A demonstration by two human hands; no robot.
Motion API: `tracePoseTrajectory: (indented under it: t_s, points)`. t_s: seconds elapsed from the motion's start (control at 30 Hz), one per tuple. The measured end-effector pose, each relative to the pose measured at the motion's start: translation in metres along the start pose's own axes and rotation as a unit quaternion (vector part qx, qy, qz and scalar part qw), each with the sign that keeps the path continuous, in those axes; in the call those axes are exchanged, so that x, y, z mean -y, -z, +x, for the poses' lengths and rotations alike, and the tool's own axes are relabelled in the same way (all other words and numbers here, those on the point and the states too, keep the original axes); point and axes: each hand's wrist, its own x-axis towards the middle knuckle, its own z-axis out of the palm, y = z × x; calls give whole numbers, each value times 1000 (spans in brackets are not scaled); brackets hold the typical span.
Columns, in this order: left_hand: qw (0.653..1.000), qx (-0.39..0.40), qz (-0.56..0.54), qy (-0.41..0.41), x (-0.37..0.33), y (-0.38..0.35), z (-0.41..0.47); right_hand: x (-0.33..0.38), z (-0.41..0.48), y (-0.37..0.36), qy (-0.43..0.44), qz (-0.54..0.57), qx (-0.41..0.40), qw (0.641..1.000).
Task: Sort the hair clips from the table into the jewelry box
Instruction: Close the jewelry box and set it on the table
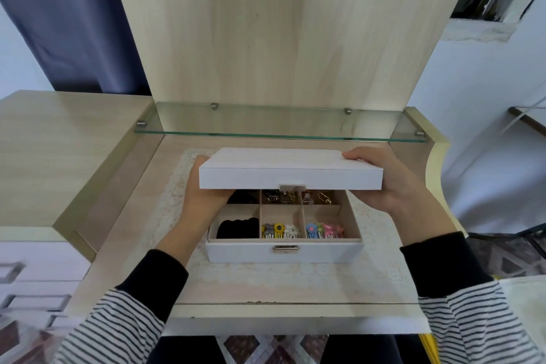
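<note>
A white jewelry box [283,253] stands on a lace mat in the middle of the table. Its lid [291,168] hangs half lowered over the compartments. My left hand [201,195] grips the lid's left end, and my right hand [384,183] grips its right end. In the front row, flower hair clips [280,230] fill the middle compartment and more flower clips [324,230] fill the right one. A black hair tie bundle [237,229] lies in the front left compartment. Gold jewelry [280,196] shows in the back row, partly hidden under the lid.
A glass shelf [280,134] runs across the back just above the table. A wooden back panel [280,23] rises behind it. A raised cabinet top [59,151] with drawers borders the left side. The table's front edge [280,313] lies close to me.
</note>
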Motion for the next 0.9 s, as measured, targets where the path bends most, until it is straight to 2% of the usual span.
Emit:
tracePoseTrajectory:
  t_s: [0.1, 0.37, 0.53, 0.67, 0.8, 0.9]
  points:
    - [1000, 4, 3, 1, 2, 6, -5, -3, -2, 0, 0, 3, -7, 1000]
    - [991, 20, -131, 9, 12, 17, -14, -7, -2, 1, 3, -17, -21, 1000]
    - [976, 6, -205, 72, 1, 17, -15, -12, -2, 7, -11, -74, -14, 997]
    - [959, 60, -257, 103, -10, 6, -22, -21, -2, 11, -10, -138, -25, 990]
    - [962, 100, -238, 87, 0, 10, -13, -32, -3, 10, 32, -186, -23, 982]
    - [957, 83, -255, 108, 4, 10, -15, -36, -4, 9, 49, -197, -14, 979]
